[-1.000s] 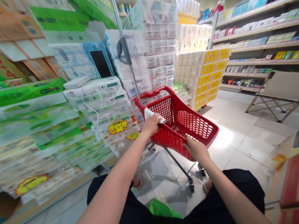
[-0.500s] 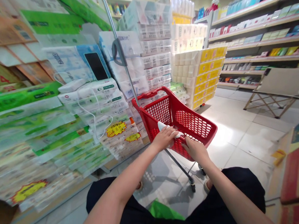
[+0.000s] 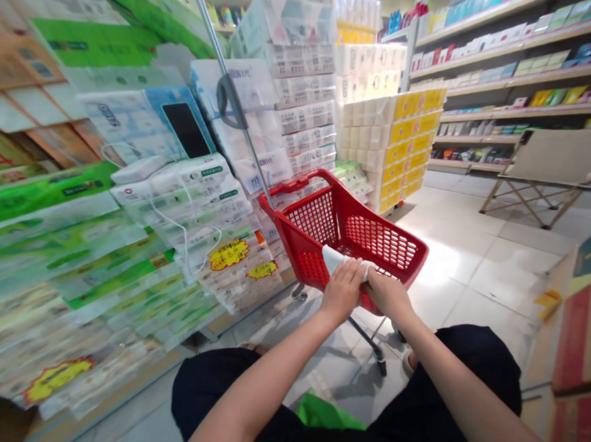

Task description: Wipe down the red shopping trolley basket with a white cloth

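A red plastic shopping cart [image 3: 416,255] with mesh walls stands in front of my knees, its near rim under both hands. My left hand [image 3: 342,289] is wrapped over a white cloth [image 3: 332,255] that lies across this rim. One corner of the cloth sticks out to the left of my fingers. Right beside it, almost touching, my right hand [image 3: 387,294] is closed round the rim; its fingertips are partly hidden. Inside the visible part of the basket I see only red mesh.
Stacked tissue packs [image 3: 192,188] wall in the left side, with a phone [image 3: 185,129] and white cable on them. A metal pole [image 3: 210,22] leans by the cart. Behind stand boxed rolls [image 3: 413,145], a folding chair [image 3: 560,157] and shelves. Cartons [image 3: 584,332] are at right.
My left hand has slid right along the rim with the cloth, closer to my right hand. The right hand stays at nearly the same place. The cart has barely moved.
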`<action>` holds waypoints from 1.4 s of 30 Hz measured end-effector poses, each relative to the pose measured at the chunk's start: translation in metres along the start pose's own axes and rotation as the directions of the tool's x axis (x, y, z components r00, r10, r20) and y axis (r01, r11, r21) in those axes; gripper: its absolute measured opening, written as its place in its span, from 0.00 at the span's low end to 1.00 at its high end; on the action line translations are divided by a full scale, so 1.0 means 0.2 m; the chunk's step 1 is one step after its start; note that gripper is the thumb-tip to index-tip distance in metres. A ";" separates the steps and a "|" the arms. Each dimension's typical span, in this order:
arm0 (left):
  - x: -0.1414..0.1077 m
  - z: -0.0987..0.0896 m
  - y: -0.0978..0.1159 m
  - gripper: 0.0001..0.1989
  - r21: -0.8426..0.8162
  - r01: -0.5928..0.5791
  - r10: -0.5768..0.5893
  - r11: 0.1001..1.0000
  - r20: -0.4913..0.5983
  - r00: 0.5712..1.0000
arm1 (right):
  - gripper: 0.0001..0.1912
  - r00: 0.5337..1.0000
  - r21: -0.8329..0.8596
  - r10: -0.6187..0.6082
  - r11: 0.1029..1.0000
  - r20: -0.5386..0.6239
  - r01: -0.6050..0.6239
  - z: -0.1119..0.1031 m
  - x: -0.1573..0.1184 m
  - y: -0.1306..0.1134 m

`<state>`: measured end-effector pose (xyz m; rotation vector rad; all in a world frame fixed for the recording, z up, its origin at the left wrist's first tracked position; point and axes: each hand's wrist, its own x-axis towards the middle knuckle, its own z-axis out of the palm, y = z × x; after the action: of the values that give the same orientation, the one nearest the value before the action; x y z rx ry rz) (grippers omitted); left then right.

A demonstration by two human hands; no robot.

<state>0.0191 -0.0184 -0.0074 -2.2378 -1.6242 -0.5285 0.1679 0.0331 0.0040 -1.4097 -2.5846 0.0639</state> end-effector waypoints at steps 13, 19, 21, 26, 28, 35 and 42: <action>0.05 -0.11 -0.17 0.44 -0.430 0.048 -0.054 0.902 0.000 0.999 | 0.34 0.883 0.222 -0.183 0.928 -0.432 0.301 -0.06 0.07 -0.11; 0.01 -0.22 -0.47 0.49 -0.295 -0.005 -0.002 0.955 -0.023 1.000 | 0.29 0.962 -0.044 -0.151 0.989 -0.226 0.144 0.02 0.12 -0.23; 0.00 -0.23 -0.59 0.46 -0.119 0.127 -0.131 0.985 -0.023 0.991 | 0.27 0.975 -0.116 -0.118 0.988 -0.189 0.097 0.01 0.16 -0.28; -0.01 -0.20 -0.71 0.45 0.047 0.252 -0.251 0.967 -0.020 0.968 | 0.20 0.988 -0.166 -0.100 0.983 -0.115 0.080 -0.05 0.34 -0.43; -0.01 -0.19 -0.71 0.46 0.052 0.250 -0.249 0.967 -0.033 0.968 | 0.19 0.990 -0.158 -0.097 0.984 -0.104 0.080 -0.05 0.44 -0.49; 0.00 -0.16 -0.73 0.46 0.025 0.268 -0.267 0.963 -0.057 0.962 | 0.18 0.996 -0.113 -0.082 0.991 -0.044 0.077 -0.03 0.74 -0.70; 0.00 -0.14 -0.72 0.46 0.031 0.331 -0.328 0.943 -0.073 0.942 | 0.18 0.996 -0.156 -0.090 0.984 0.010 0.090 -0.07 0.56 -0.58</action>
<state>-0.1208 0.0120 0.0245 -1.9021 -1.9677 -0.6379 0.0162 0.0628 0.0502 -1.3400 -2.7037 -0.1532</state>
